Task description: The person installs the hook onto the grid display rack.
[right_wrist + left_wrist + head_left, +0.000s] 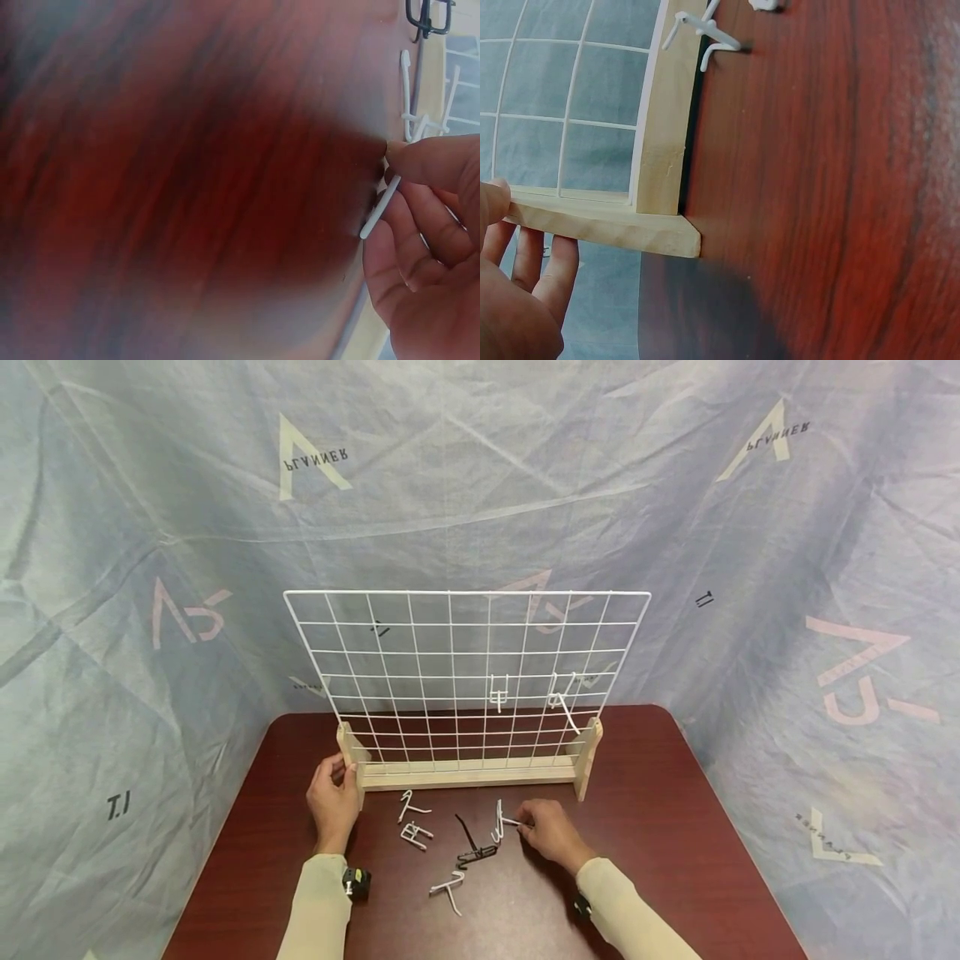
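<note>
Forward-down head view, close wrist views

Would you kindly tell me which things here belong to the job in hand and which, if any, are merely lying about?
Likely part of the job:
white hook, pinched in the right grip
wire grid
two hooks hung on it
wooden stand, held by the left grip
three loose white hooks
black hook

Seemingly just surroundings:
printed cloth
table
black wrist device

left grip point(333, 797): thumb point(493, 202) opposing fingers point(557, 277), pinching | right grip point(553, 831): fingers curled, pinching | forearms point(315, 906): extended forward, well apart
</note>
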### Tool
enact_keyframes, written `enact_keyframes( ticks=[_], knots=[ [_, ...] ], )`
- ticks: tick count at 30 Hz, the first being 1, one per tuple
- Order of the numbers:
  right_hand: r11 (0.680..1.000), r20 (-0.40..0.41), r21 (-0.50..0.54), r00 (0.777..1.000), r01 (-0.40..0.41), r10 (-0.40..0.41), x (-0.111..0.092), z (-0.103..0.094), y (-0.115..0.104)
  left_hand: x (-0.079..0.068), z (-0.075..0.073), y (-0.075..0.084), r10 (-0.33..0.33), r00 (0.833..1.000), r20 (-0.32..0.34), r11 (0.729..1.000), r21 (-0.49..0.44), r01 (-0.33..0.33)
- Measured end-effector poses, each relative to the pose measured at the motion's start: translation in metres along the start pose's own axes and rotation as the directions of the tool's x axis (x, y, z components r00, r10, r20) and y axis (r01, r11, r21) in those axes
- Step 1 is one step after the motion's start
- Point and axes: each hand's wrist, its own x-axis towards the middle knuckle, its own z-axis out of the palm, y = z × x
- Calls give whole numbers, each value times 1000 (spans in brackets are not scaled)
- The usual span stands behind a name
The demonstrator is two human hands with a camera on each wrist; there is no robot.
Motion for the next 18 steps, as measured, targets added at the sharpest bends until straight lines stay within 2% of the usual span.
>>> enact_keyframes(
  ticks=[10, 18],
  knots=[
    [999, -47, -2, 998, 40, -40, -5, 2, -2, 0, 0, 0, 9, 1000, 3, 1000, 19, -9],
    [997, -166, 25, 984, 73, -68, -4, 5, -2, 0, 0, 0, 0, 1000, 5, 1000, 18, 0]
  ],
)
